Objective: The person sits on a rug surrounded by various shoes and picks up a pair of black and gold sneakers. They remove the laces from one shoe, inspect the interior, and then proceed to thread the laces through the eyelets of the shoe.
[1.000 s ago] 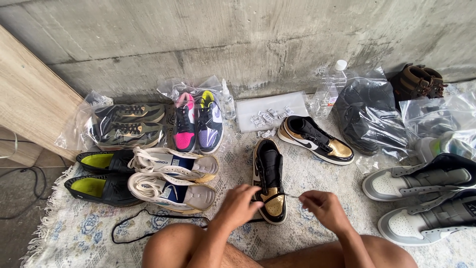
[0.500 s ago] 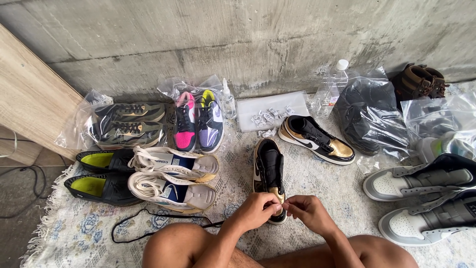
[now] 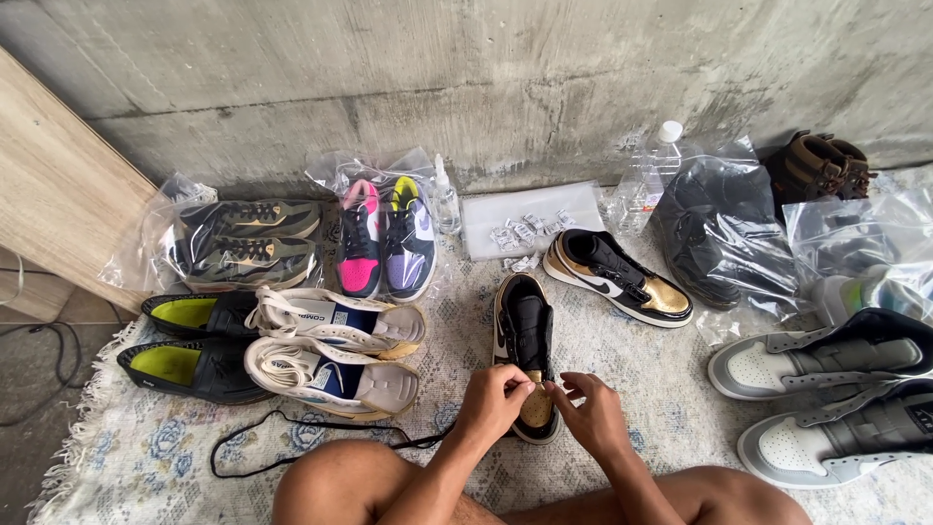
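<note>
A black and gold sneaker (image 3: 523, 335) stands on the rug in front of me, toe toward me. My left hand (image 3: 494, 401) and my right hand (image 3: 589, 413) meet over its gold toe, fingertips pinched together on something small, perhaps a lace end; I cannot make it out. Its matching black and gold sneaker (image 3: 616, 276) lies further back to the right. A loose black lace (image 3: 292, 437) trails on the rug from the left toward my left hand.
A pair of white sneakers (image 3: 335, 348) and black shoes with yellow insoles (image 3: 190, 340) lie left. Bagged shoes (image 3: 248, 243), a pink and purple pair (image 3: 386, 238), a bagged black shoe (image 3: 714, 238), grey sneakers (image 3: 826, 394) and a plastic bottle (image 3: 649, 175) stand before the concrete wall.
My hands were apart, the right one pulling out to the right. They have come together over the toe of the near sneaker.
</note>
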